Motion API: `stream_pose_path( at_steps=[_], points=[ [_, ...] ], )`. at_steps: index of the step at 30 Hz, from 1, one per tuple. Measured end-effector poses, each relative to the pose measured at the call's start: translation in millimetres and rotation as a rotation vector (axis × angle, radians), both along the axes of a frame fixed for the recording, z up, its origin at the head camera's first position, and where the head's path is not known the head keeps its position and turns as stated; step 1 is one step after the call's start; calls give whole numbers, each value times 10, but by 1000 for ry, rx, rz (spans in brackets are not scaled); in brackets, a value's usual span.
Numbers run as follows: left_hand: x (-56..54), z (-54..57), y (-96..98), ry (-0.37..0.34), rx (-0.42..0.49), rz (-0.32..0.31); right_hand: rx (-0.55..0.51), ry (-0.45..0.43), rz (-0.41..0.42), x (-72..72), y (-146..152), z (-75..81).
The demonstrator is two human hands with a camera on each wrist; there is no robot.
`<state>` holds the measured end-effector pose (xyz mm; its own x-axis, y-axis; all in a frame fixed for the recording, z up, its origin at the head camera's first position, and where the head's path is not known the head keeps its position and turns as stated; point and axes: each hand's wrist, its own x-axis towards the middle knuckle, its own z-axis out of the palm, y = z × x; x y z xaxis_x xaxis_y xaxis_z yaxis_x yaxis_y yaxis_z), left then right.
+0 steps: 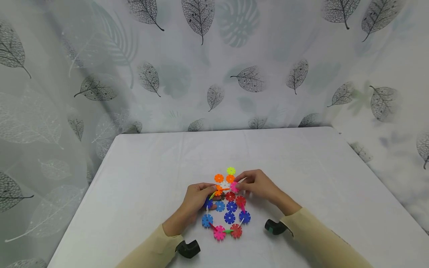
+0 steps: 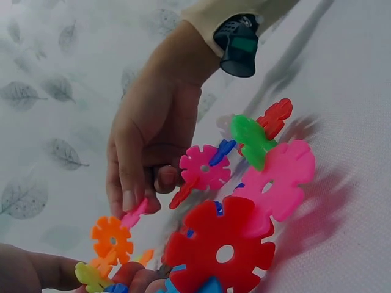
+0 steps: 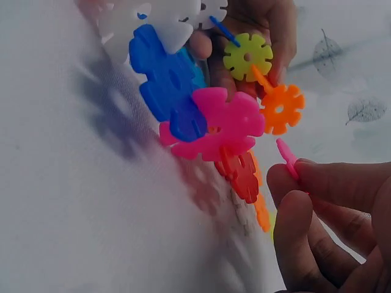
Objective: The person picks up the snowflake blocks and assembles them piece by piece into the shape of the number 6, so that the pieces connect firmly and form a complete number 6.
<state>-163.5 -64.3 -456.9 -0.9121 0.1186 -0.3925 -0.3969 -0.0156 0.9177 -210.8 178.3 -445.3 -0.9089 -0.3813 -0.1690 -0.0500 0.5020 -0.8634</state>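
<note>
Notched plastic flower discs are linked edge to edge in a colourful chain that curves round on the table, with a pink disc [image 1: 219,233] and a red disc [image 1: 236,231] at its near end. My left hand [image 1: 195,200] grips the chain on its left side, close to an orange disc [image 1: 218,191]. Between thumb and fingertips, my right hand [image 1: 259,184] pinches a single pink disc [image 3: 287,160], seen nearly edge-on in the right wrist view. A small gap separates it from the chain's orange disc [image 3: 282,109] there.
Several discs lie inside and beyond the chain, among them a blue disc [image 1: 229,217], an orange disc [image 1: 219,178] and a yellow disc [image 1: 231,170]. They rest on a white-covered table [image 1: 151,167]. A leaf-patterned curtain [image 1: 201,74] hangs behind it.
</note>
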Motion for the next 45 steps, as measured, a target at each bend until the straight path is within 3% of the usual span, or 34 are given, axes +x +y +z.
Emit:
stream_pose_path(
  at_steps=[15,45],
  points=[
    [9,10,-7,11,6,-10,-64,-90,-44,38,-31,-26],
    [-13,-40,5,27,-29,-20,-71,-72,-105,127,-113,10]
  ],
)
